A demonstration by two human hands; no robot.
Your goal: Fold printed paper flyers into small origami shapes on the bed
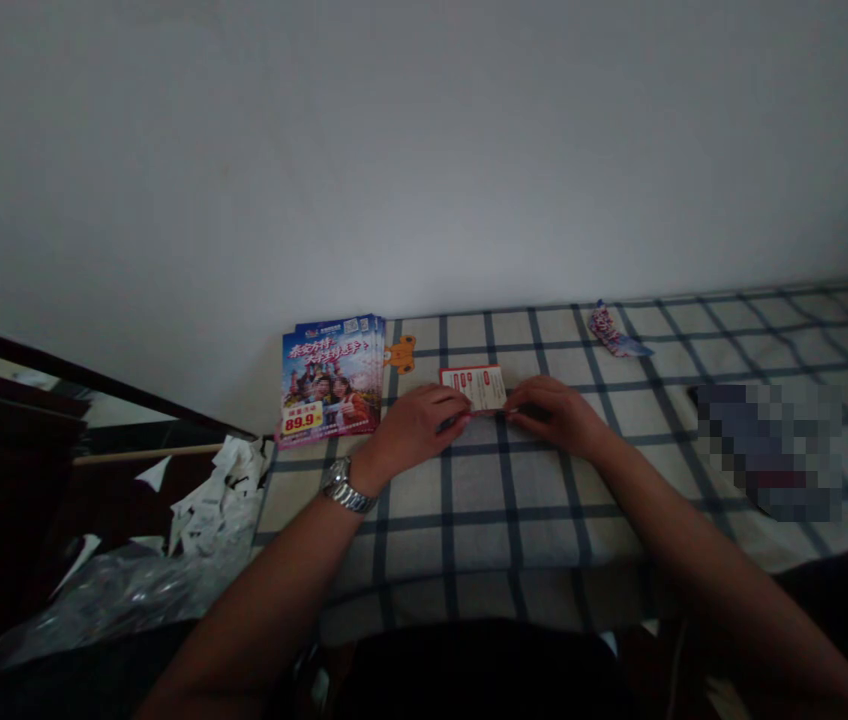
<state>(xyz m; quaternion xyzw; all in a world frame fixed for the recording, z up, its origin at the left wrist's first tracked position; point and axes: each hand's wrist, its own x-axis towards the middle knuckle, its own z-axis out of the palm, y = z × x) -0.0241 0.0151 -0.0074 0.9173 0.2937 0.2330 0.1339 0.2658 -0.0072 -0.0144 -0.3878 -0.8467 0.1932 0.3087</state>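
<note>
A small folded leaflet (pixel 478 385), white with red print and a red edge, lies on the checked cloth in front of me. My left hand (pixel 424 425), with a metal watch (pixel 347 487) at its wrist, has its fingers closed on the leaflet's left near corner. At the opposite near corner, the thumb and fingers of my right hand (pixel 555 412) pinch the paper. To the left sits a stack of glossy printed flyers (pixel 334 380), slightly fanned at the edges.
A crumpled, twisted piece of printed paper (pixel 611 332) lies at the back right. Further right is a blurred-out dark object (pixel 769 455). The checked cloth (pixel 476 510) meets a pale wall (pixel 469 180). Scrap paper (pixel 218 500) and clear plastic (pixel 131 595) lie below on the left.
</note>
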